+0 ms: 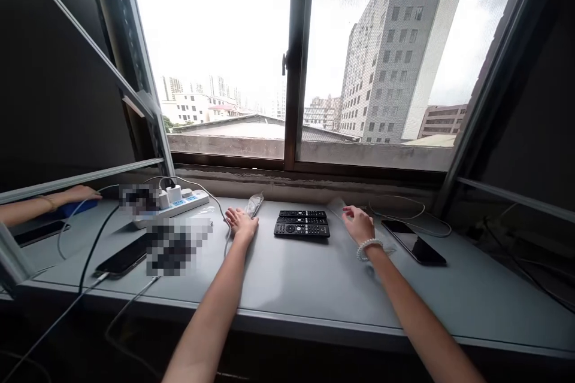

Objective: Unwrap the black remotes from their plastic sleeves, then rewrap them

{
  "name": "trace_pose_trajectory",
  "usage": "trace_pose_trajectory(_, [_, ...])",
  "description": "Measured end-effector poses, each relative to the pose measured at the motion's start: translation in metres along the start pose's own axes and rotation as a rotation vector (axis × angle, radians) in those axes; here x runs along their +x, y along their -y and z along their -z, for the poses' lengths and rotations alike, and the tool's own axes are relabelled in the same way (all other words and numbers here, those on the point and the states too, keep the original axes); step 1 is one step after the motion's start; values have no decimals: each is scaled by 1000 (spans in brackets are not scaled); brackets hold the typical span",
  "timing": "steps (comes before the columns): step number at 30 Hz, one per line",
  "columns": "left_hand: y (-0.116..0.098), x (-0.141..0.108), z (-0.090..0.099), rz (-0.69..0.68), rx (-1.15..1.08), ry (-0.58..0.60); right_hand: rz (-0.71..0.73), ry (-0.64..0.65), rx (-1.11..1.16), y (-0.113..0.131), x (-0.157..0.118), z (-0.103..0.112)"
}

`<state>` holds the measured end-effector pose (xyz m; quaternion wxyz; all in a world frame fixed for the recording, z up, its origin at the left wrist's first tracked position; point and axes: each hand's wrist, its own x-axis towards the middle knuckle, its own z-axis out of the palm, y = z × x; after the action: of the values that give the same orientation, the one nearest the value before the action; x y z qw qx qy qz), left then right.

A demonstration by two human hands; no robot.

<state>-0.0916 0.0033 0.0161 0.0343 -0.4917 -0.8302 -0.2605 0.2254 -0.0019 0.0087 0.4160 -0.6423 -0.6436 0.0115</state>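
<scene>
On the bench (287, 290), seeing three black remotes (302, 228) in a close row between left hand (243, 226) and right hand (360, 225), perhaps for reaching from either side. At left, with grip spread wide, resting against or beside a plastic bag (254, 203), maybe to steady it. At right, with grip half curled near clear film (336, 206); cannot tell about any hold.

The one camera sits on the person's head and looks forward and down, seeing both arms reach over the close tabletop (294, 284) and, far off, buildings through the window (215, 60).
</scene>
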Motion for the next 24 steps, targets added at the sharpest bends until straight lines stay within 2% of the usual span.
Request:
trace_pose_trajectory(4, [-10,-2,4,-132,3,10,68,1,131,9,-2,-6])
trace_pose_trajectory(6, [-18,-5,7,-245,-27,-44,108,-17,221,14,-3,-6])
trace_pose_trajectory(10, [-36,-15,13,-595,-117,-200,107,-23,384,24,-3,-6])
trace_pose_trajectory(12, [-45,-22,14,-753,-104,-213,60,-8,472,28,-4,-7])
trace_pose_trajectory(14, [-52,-30,13,-848,-76,-219,8,4,543,31,-4,-7])
trace_pose_trajectory(19, [-63,-45,9,-911,-15,-194,-96,-32,681,35,-4,-3])
trace_pose_trajectory(21, [-63,-46,7,-892,18,-176,-161,-52,744,35,-2,-1])
trace_pose_trajectory(24, [-60,-45,5,-835,45,-157,-258,-11,841,34,1,0])
